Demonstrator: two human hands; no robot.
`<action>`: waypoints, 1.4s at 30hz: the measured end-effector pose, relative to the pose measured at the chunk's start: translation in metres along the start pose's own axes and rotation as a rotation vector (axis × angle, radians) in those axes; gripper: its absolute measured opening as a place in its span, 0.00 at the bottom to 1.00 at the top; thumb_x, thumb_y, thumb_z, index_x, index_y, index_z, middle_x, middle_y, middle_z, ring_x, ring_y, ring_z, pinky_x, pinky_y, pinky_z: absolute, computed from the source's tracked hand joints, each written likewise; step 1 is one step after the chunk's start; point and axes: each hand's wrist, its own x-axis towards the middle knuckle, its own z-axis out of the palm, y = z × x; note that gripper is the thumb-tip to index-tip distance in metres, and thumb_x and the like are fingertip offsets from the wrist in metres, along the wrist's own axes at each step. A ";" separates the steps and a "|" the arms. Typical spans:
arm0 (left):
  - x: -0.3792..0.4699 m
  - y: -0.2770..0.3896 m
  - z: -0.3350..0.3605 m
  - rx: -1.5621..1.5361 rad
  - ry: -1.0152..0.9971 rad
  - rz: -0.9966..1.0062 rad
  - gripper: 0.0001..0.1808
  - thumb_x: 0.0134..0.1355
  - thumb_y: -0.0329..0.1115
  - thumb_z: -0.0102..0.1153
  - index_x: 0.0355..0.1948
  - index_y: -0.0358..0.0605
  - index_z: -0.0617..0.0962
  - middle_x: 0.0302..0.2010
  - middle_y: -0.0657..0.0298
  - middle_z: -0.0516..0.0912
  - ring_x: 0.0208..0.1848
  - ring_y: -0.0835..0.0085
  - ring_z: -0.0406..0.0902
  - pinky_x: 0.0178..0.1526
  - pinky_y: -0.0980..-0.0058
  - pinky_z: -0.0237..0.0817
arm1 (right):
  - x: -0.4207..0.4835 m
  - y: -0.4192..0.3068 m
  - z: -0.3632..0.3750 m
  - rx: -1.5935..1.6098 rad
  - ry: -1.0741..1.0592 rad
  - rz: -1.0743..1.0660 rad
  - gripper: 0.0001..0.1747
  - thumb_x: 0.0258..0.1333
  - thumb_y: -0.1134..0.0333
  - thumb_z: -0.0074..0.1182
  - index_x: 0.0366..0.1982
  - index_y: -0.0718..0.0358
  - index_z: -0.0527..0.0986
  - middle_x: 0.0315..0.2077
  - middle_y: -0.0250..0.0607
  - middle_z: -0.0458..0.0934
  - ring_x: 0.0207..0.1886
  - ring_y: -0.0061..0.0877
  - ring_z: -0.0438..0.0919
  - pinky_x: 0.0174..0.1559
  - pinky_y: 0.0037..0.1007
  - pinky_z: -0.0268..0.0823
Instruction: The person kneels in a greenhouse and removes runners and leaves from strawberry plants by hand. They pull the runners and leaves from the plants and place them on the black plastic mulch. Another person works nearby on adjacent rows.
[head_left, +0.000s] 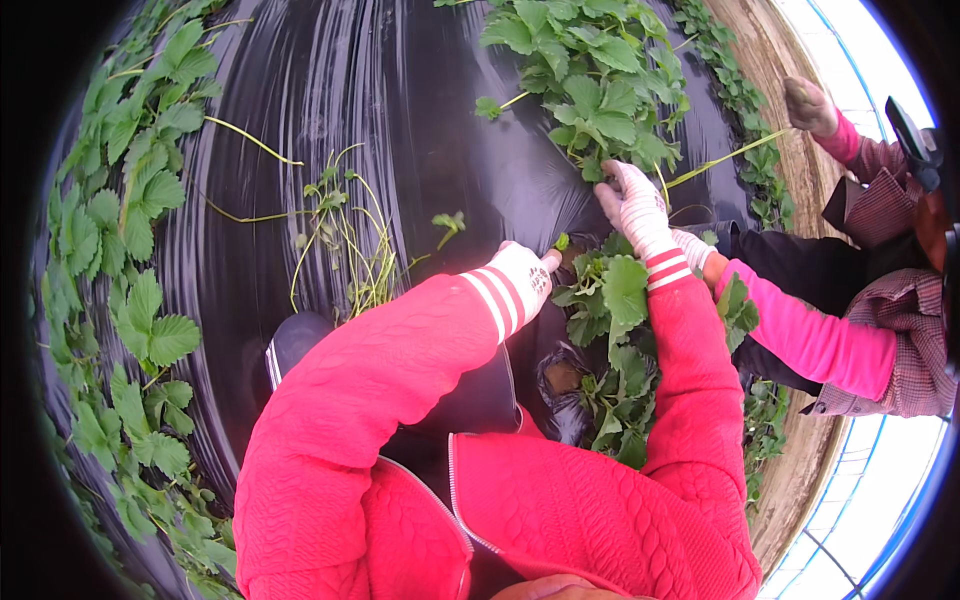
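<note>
My left hand, in a white glove below a striped red cuff, is at the edge of a hole in the black plastic mulch. A small green leaf tip shows at its fingertips; whether it is held I cannot tell. Up and to the right, my right hand, gloved too, has bent fingers at the lower leaves of a strawberry plant. What those fingers hold is hidden. More strawberry leaves stand below, between my forearms.
Plucked runners lie in a heap on the plastic, with a loose sprig nearby. A strawberry row lines the left. At right, a co-worker's pink sleeve reaches close to my right wrist; their other gloved hand is raised by a long stem.
</note>
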 end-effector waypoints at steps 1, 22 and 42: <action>0.002 0.000 0.000 0.003 0.001 0.002 0.16 0.50 0.34 0.67 0.42 0.46 0.87 0.65 0.56 0.73 0.47 0.61 0.85 0.44 0.58 0.74 | -0.002 -0.001 0.002 -0.045 -0.025 0.013 0.26 0.55 0.59 0.66 0.53 0.62 0.76 0.48 0.51 0.81 0.50 0.47 0.81 0.51 0.42 0.73; 0.005 -0.008 0.014 0.097 0.148 0.190 0.15 0.57 0.44 0.60 0.45 0.58 0.82 0.46 0.59 0.81 0.34 0.62 0.85 0.31 0.58 0.73 | 0.009 -0.030 0.020 -0.044 -0.164 -0.145 0.29 0.58 0.52 0.62 0.59 0.55 0.74 0.57 0.48 0.76 0.53 0.47 0.80 0.54 0.43 0.73; 0.020 -0.011 -0.009 -0.120 0.219 -0.049 0.12 0.59 0.35 0.56 0.43 0.44 0.81 0.52 0.54 0.81 0.46 0.59 0.85 0.45 0.57 0.75 | 0.041 -0.031 0.052 -0.097 -0.299 -0.162 0.14 0.61 0.62 0.49 0.45 0.54 0.81 0.41 0.50 0.84 0.47 0.49 0.81 0.51 0.45 0.74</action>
